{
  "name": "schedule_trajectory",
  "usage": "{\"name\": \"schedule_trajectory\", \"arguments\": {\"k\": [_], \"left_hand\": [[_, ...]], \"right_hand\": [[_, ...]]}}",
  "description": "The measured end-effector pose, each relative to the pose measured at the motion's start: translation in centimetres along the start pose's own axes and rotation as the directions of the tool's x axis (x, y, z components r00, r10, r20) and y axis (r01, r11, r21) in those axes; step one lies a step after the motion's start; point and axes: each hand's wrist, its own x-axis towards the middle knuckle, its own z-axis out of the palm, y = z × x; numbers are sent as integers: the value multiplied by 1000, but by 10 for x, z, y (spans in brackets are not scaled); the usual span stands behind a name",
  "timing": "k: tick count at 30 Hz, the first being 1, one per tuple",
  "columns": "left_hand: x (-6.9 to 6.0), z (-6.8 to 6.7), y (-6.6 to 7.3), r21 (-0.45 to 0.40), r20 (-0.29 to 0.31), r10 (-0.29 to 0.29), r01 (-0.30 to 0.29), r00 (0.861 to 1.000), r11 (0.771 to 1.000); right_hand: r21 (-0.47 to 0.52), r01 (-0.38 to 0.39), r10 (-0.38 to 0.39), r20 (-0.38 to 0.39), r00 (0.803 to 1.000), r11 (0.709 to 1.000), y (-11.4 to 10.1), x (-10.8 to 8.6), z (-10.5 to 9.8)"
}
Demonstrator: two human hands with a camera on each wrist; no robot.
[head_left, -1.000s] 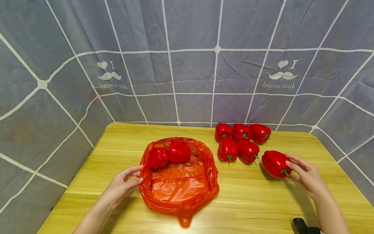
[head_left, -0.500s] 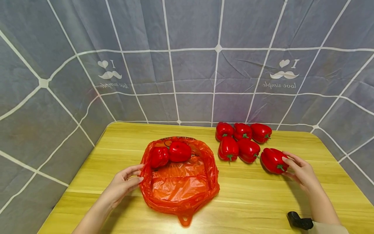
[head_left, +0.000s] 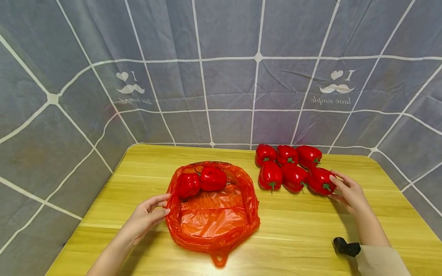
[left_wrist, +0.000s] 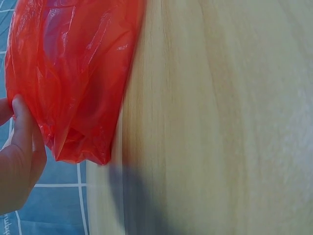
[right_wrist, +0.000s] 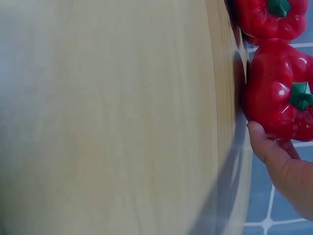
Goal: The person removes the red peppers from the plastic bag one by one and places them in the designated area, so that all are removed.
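An orange-red plastic bag [head_left: 217, 241] stands with its mouth open, two red bell peppers [head_left: 213, 178] lying inside at the back left. My left hand [head_left: 146, 216] touches the bag's left side with thumb and fingers; the left wrist view shows the thumb against the bag [left_wrist: 73, 73]. At the right, my right hand [head_left: 350, 193] holds a red pepper [head_left: 321, 181] between thumb and fingers, at the right end of the front row. In the right wrist view this pepper [right_wrist: 276, 93] has its green stem facing the camera, the hand [right_wrist: 288, 169] beneath it.
Several other red peppers [head_left: 270, 175] sit in two rows at the back right of the wooden table [head_left: 286, 237]. A black object [head_left: 346, 247] shows beside the right sleeve [head_left: 380, 260]. Behind the table hangs a grey curtain [head_left: 228, 84] with white lines.
My right hand has moved left and back with its pepper, which now sits close against the front row. The left hand and the bag have hardly moved.
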Motion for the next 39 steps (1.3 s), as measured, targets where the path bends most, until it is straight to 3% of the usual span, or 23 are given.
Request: {"name": "schedule_trajectory", "arguments": {"k": [28,39], "left_hand": [[-1,1,2,11,-1,-3,3,1000,1000],[0,1,2,3,5,-1,1,1000,1000]], "right_hand": [[-33,26,-25,6,1000,999,-2,9,6],[20,33,-33,19,999,999,-14,5,0]]}}
